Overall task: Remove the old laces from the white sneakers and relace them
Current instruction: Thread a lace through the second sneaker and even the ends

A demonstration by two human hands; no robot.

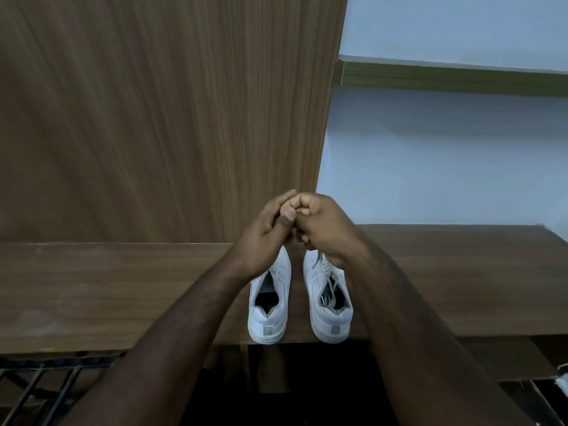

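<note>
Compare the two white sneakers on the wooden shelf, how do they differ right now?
The right sneaker has laces showing, threaded over its tongue with loose lengths dropped into its opening; the left sneaker shows none, and its opening looks dark and bare. The right sneaker's front sits under the right hand, the left sneaker's under the left hand. Both are white, upright, side by side, heels toward the camera at the wooden shelf edge.
</note>
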